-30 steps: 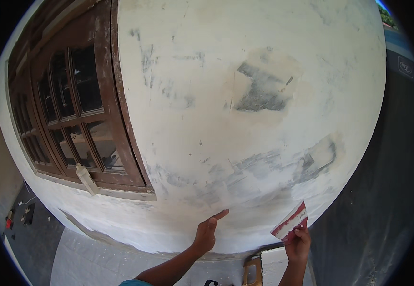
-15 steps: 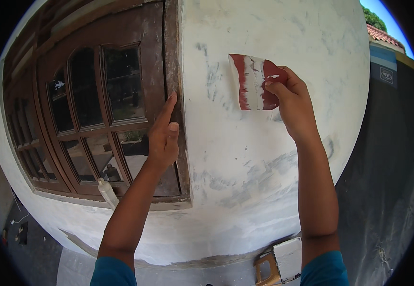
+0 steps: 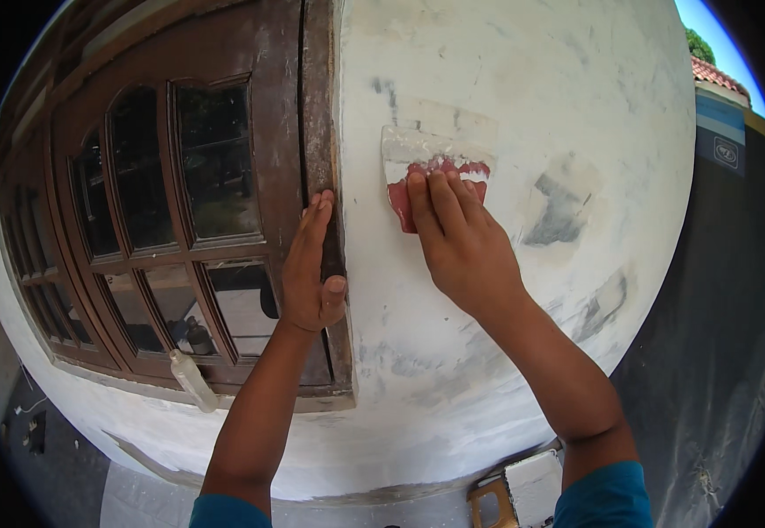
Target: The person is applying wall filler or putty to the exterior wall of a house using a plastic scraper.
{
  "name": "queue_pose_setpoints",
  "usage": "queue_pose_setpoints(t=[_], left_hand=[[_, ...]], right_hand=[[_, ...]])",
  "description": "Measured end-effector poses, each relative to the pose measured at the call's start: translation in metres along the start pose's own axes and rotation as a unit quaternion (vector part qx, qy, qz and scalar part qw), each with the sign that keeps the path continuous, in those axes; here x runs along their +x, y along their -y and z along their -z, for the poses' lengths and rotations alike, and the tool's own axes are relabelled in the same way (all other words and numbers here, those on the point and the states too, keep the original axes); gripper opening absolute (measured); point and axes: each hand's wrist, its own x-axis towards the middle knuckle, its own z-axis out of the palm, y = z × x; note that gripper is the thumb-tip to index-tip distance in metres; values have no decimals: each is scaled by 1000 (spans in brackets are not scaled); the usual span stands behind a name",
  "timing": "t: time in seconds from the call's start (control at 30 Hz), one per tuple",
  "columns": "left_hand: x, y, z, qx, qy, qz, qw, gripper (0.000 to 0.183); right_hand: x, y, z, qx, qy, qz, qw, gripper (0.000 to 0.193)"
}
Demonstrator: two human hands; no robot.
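Head view: hands [image 3: 457,242] press red scraper [image 3: 435,172] flat against wall [image 3: 559,97].

Both arms are bare from the wrist up to short teal fabric sleeves, one on the left arm [image 3: 228,512] and one on the right [image 3: 607,497], only just peeking in at the bottom edge. No gloves, watch or rings on the left hand [image 3: 310,268] or right hand [image 3: 457,238]. Fingernails trimmed short, plain.
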Motion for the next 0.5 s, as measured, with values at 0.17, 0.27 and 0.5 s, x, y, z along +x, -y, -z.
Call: queue_pose_setpoints(t=[0.17, 0.27, 0.5], left_hand=[[-2, -2, 1, -16, -7, 15, 1000, 88], [-2, -1, -1, -17, -6, 21, 1000, 89], [-6, 0, 0, -7, -7, 24, 1000, 87]], right_hand=[[-58, 47, 10, 70, 48, 19, 996, 50], [-69, 44, 30, 126, 53, 27, 990, 48], [21, -38, 40, 102, -139, -88, 981, 43]])
